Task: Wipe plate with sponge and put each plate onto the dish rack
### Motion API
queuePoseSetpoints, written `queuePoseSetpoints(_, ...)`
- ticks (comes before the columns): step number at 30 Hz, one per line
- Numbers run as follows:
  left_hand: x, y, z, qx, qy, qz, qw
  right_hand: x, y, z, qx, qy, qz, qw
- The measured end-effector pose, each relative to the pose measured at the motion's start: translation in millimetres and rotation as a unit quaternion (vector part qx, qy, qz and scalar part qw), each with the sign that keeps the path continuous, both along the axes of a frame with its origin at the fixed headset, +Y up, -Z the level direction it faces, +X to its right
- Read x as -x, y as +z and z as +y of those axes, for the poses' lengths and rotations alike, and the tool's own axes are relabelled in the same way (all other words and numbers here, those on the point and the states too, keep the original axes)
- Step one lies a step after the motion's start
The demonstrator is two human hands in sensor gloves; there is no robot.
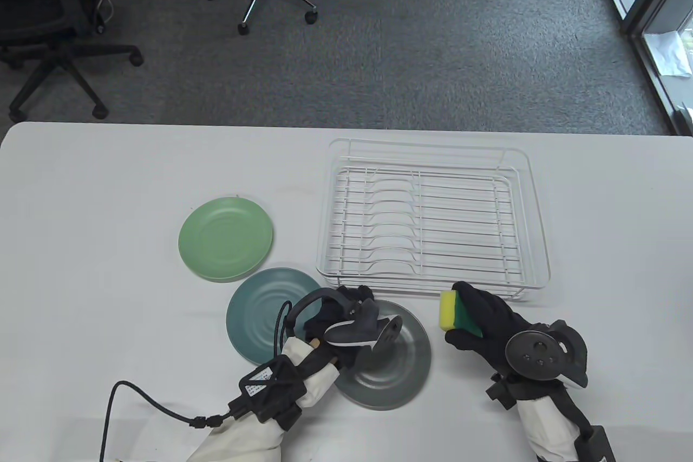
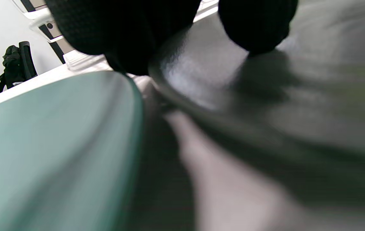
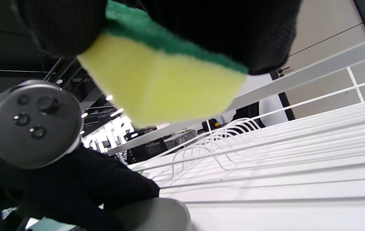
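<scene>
Left hand [image 1: 346,321] grips the round grey plate's [image 1: 395,375] rim at 10 o'clock; right hand [image 1: 487,326] clasps a spongy yellow-green sponge [image 1: 453,313] beside the wire rack [image 1: 433,213].

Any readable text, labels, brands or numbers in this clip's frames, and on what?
None can be read.
White printed label on the black box strapped to the left wrist: too small to read.
Round grey tracker on the back of the left hand: unmarked buttons only.

Beyond my white table [image 1: 108,186]: grey carpet [image 1: 433,50], black office chairs [image 1: 48,34], window [image 1: 666,7] at right, daylight.
</scene>
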State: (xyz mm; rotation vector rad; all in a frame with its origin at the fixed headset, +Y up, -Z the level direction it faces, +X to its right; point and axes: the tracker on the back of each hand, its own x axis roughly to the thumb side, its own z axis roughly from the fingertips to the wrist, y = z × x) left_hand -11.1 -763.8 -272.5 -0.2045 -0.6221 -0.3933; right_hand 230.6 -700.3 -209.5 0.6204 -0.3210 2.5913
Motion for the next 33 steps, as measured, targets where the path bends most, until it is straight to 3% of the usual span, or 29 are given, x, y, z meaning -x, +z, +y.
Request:
queuePoseSetpoints(8,6,-2,4,0.004,0.035,0.02,0.999,1,-1,-3,0.005,0.007,-0.002,1.0)
queuePoseSetpoints(16,25,0,37,0.0,0.138,0.041,0.99,4,-2,-3,0.004,0.009,-0.033,0.999)
queuePoseSetpoints(25,45,0,74,0.112,0.31,0.014,0.944,20,-9,13,0.033,-0.034,-0.03,0.998)
queuePoseSetpoints(30,51,9,96,0.068,0.356,-0.001,0.932,39,-11,36,-0.001,-0.045,-0.019,0.999)
queuePoseSetpoints(33,61,12,107,0.041,0.413,-0.004,0.91,53,-12,55,-0.035,-0.04,-0.018,0.998)
